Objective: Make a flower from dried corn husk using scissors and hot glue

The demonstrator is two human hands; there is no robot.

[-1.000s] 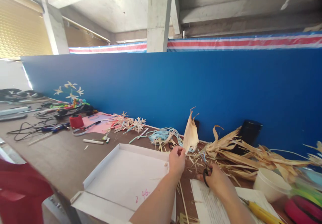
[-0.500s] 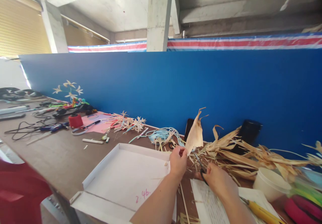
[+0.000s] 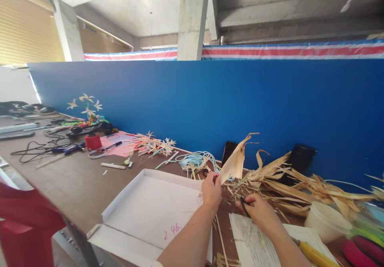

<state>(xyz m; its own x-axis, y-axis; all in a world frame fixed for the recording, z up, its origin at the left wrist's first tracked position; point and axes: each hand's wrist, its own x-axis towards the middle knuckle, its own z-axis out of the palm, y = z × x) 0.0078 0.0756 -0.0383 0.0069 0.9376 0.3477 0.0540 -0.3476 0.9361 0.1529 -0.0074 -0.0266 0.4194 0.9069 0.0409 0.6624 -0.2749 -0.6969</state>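
Observation:
My left hand [image 3: 211, 190] pinches the lower left corner of a pale dried corn husk [image 3: 234, 164], whose twisted tip points up and to the right. Lower and to the right, my right hand [image 3: 260, 213] is closed on a pair of scissors [image 3: 244, 207]. A black handle loop shows; the blades are hard to make out against the scraps. Between the hands and the wall lie thin husk trimmings [image 3: 237, 189]. A heap of dried husks [image 3: 295, 185] spreads out to the right.
An open white box [image 3: 147, 207] lies left of my arms. Printed paper [image 3: 250, 239], a yellow-handled tool [image 3: 315, 254] and a white tub [image 3: 327, 221] are at the right. Husk flowers [image 3: 163, 146] and blue cord [image 3: 193, 162] lie along the blue partition [image 3: 180, 99].
The scissors have moved down, away from the husk. The husk leans further right in my left hand. The whole view has shifted slightly.

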